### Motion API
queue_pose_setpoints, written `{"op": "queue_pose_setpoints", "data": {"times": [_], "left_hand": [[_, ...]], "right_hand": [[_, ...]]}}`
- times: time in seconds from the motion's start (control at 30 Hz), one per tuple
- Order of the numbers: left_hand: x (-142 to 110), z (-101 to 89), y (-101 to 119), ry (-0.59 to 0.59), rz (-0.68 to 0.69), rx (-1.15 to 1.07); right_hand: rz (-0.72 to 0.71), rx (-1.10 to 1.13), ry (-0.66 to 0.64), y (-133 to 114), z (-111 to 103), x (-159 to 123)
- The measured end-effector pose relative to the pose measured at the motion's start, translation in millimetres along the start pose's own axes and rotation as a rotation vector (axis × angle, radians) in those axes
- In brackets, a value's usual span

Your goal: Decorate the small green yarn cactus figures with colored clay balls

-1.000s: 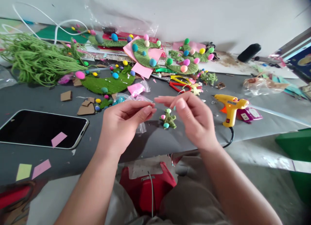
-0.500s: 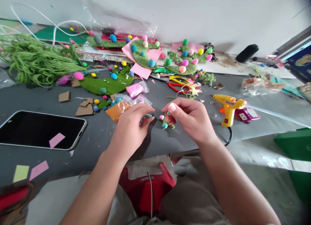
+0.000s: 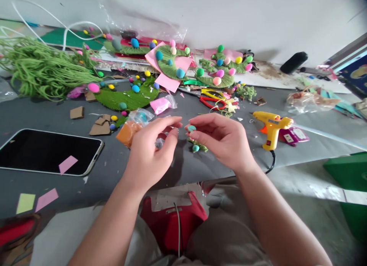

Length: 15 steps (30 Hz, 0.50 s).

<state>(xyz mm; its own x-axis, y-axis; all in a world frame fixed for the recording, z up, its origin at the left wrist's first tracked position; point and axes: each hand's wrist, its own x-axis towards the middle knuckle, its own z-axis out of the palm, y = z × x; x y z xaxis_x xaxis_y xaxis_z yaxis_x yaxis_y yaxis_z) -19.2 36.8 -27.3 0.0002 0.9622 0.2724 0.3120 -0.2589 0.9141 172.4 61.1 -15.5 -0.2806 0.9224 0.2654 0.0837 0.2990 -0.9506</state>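
My right hand (image 3: 223, 139) pinches a small teal piece (image 3: 191, 128), which looks like a little pompom, between thumb and fingertips. Just below those fingers is a small green yarn-covered shape (image 3: 202, 146) with a teal pompom (image 3: 195, 148) on it; the hand hides part of it. Facing it across a narrow gap, my left hand (image 3: 151, 151) has thumb and forefinger apart, and I see nothing held between them. Beyond the left hand lie an orange packet (image 3: 126, 133) and clear plastic bags, partly covered by it.
A yellow glue gun (image 3: 271, 128) with a glowing orange light stands at right. Red-handled scissors (image 3: 212, 102) lie behind my hands. A phone (image 3: 48, 151) lies at left, green yarn (image 3: 46, 70) behind it. A pompom-covered green crescent (image 3: 126, 97) and cardboard bits (image 3: 100, 127) lie between.
The teal piece at my left fingertips is gone from there, and a teal piece now shows in my right fingertips. My right fingers have shifted slightly left; the orange packet has moved left.
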Motion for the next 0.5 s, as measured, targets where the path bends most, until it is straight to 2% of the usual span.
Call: {"op": "queue_pose_setpoints", "data": {"times": [0.1, 0.2, 0.3, 0.4, 0.5], "left_hand": [[-0.2, 0.3, 3.8, -0.047, -0.169, -0.360], [0.4, 2.6, 2.0, -0.089, -0.255, -0.522], [1.0, 3.7, -0.8, -0.100, -0.290, -0.535], [1.7, 2.5, -1.6, -0.108, -0.270, -0.517], [2.0, 1.3, -0.2, -0.101, -0.244, -0.445]], "right_hand": [[-0.155, -0.132, 0.042, 0.3, 2.4, 0.7], [-0.307, -0.272, 0.077, 1.0, 3.5, 2.0], [-0.375, -0.350, 0.055, 2.6, 3.1, 2.5], [-0.428, -0.403, -0.006, 3.5, 3.2, 1.1], [-0.421, -0.435, 0.029, 1.9, 4.2, -0.7]]}}
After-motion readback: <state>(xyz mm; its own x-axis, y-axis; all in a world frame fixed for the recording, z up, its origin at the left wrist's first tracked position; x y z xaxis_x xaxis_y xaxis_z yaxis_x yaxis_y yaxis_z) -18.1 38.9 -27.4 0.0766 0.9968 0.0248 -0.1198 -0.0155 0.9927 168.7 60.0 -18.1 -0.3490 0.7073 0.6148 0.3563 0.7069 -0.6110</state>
